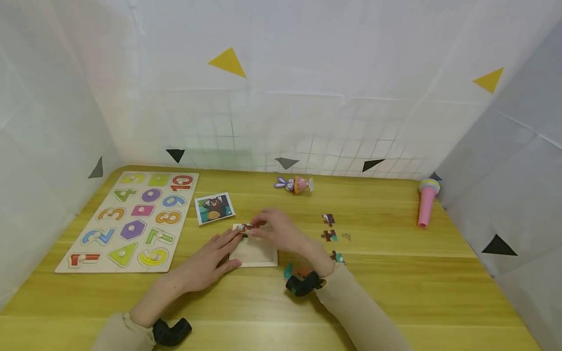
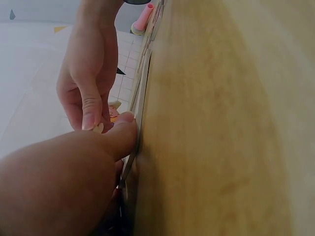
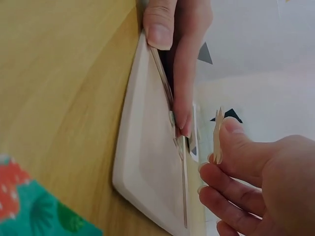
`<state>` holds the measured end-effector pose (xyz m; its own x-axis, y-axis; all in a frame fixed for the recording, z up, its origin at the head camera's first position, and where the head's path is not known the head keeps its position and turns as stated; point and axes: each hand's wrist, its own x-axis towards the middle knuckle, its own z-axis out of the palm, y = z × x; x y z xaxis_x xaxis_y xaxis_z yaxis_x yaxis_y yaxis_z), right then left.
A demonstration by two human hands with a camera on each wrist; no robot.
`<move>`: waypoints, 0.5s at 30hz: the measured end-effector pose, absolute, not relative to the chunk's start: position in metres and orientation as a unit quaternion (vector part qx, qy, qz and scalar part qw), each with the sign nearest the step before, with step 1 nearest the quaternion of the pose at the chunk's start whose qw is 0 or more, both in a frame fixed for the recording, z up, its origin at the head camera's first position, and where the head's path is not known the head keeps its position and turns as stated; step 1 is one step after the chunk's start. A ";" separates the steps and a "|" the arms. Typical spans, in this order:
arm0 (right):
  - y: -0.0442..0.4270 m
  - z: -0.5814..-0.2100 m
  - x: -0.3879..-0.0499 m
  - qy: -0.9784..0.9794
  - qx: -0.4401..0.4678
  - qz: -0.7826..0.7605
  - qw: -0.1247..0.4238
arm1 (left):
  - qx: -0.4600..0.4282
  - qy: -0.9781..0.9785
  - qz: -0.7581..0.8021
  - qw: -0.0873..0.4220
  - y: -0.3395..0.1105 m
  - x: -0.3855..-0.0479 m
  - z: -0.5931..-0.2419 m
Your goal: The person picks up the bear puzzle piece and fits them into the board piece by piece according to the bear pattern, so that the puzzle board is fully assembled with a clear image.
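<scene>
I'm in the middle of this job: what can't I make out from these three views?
Printed face of the puzzle piece in the right hand: edge-on, right wrist view.
What fills the far-left corner of the tray: partly covered by fingers of the left hand, head view.
Loose pieces near the right wrist: partly hidden by the black wrist camera, head view.
Small pale thing: too small to identify, head view.
</scene>
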<state>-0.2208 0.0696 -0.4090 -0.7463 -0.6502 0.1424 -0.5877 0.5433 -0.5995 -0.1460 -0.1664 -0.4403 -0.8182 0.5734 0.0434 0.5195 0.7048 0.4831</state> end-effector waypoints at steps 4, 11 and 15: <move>0.069 -0.412 -0.221 0.878 -0.358 -0.315 0.045 | 0.292 0.923 0.243 0.061 -0.166 -0.145 -0.439; 0.070 -0.413 -0.221 0.883 -0.358 -0.300 0.032 | 0.284 0.924 0.249 0.064 -0.165 -0.145 -0.438; 0.071 -0.414 -0.222 0.890 -0.355 -0.285 0.023 | 0.284 0.923 0.251 0.060 -0.166 -0.146 -0.438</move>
<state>-0.2216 0.0713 -0.4142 -0.7462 -0.6459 0.1611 -0.6193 0.5849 -0.5238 -0.1459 -0.1655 -0.4381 -0.8316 0.5544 0.0325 0.4944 0.7125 0.4979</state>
